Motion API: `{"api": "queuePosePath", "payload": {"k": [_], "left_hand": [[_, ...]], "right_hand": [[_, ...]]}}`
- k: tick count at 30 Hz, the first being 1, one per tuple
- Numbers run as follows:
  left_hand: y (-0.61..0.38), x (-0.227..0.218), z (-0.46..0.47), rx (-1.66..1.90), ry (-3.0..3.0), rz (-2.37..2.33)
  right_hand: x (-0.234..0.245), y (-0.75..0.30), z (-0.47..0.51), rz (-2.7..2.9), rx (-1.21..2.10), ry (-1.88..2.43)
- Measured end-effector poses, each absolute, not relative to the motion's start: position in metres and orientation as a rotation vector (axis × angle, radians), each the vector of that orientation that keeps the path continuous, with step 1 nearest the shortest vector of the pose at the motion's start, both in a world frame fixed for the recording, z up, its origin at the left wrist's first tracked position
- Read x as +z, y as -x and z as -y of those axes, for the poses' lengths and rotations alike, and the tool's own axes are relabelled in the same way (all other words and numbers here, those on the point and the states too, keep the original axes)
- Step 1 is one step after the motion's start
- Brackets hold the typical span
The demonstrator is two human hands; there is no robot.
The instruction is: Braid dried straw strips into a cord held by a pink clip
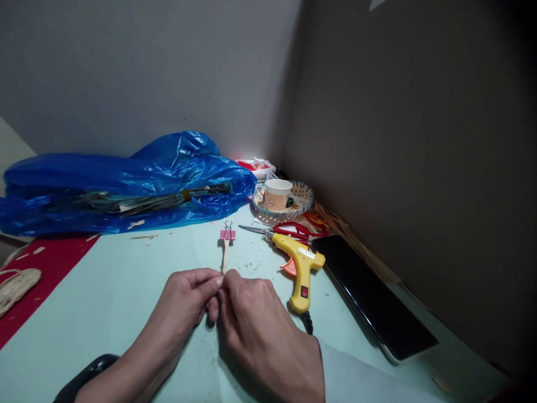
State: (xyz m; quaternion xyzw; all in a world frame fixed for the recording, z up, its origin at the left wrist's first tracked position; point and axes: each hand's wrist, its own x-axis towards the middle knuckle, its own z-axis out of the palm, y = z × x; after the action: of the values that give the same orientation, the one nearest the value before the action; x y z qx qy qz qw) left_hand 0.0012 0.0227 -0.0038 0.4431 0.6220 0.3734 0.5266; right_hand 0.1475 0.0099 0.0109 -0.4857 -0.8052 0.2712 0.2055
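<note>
A pale, narrow braided-looking strip runs from a pink binder clip down to my fingertips. The clip grips the strip's far end, its wire handles pointing away from me. My left hand pinches the near end between thumb and forefinger. Pressed against it from the right, my right hand also has its fingers closed on the strip; its fingertips are partly hidden. Right of my hands lies a yellow hot glue gun, and behind it red-handled scissors point their blades left.
A blue plastic bag with a bundle of dry strips lies at the back left. A paper cup sits in a woven basket. A black tablet-like device lies right, near the wall. A woven piece is far left.
</note>
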Motion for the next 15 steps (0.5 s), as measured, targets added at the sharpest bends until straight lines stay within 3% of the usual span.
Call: {"api": "queuePosePath", "payload": {"k": [8, 15], "left_hand": [[-0.001, 0.001, -0.021, 0.96, -0.935, -1.413], [0.003, -0.001, -0.02, 0.999, -0.88, -1.341]], "right_hand": [[0.015, -0.139, -0.004, 2.576, 0.607, 1.337], [0.032, -0.155, -0.019, 2.455, 0.619, 1.221]]}}
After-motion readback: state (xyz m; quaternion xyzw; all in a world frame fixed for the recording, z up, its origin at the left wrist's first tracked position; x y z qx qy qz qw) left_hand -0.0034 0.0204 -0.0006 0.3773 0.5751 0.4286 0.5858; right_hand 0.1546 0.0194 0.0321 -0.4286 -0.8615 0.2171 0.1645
